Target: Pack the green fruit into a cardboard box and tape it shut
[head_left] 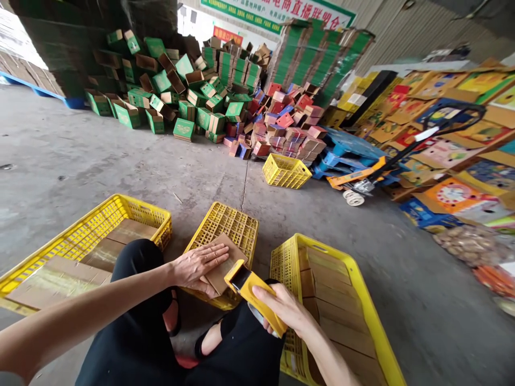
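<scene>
A small brown cardboard box [234,251] rests on an upturned yellow plastic crate [225,217] between my knees. My left hand [201,264] grips the box, its fingers stretched across the top and the thumb down at the near side. In my right hand [284,308] is a yellow tape dispenser [253,289], with the fingers wrapped round its body. The front end of the dispenser is at the box's right edge; whether tape touches the cardboard I cannot tell. Part of the tape roll shows under the dispenser.
To my left a yellow crate [142,206] holds several taped boxes; to my right another [354,268] holds folded-looking cardboard pieces. Farther off stand a smaller yellow crate [286,171], heaped green cartons [184,129], red cartons [285,119], a pallet jack [362,177] and stacked fruit boxes [454,193].
</scene>
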{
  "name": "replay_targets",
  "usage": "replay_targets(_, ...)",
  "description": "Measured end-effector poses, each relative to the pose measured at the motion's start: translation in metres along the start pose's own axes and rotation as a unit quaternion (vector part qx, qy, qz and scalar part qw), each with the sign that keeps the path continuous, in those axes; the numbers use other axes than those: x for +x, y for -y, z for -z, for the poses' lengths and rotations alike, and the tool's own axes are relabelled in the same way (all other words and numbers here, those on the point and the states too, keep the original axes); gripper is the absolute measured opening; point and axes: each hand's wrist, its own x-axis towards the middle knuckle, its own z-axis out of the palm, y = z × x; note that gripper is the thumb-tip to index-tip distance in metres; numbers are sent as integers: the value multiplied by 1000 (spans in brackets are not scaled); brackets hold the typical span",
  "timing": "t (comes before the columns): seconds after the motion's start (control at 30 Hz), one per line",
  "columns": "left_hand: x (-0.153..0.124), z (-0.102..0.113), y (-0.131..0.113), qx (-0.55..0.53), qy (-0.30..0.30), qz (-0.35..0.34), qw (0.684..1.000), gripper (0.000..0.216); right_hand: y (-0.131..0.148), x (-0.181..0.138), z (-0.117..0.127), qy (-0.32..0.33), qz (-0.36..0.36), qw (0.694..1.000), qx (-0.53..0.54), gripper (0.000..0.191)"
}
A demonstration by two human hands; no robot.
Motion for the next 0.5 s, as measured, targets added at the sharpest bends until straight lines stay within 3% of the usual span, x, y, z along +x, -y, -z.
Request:
replay_targets(0.27,4,0,-20,22,21,20,999,117,-15,-3,-3,-27,0,999,31,54)
replay_targets(0.5,24,-2,-41,-8,54,-29,998,127,-25,4,-1,-13,-19,999,42,54)
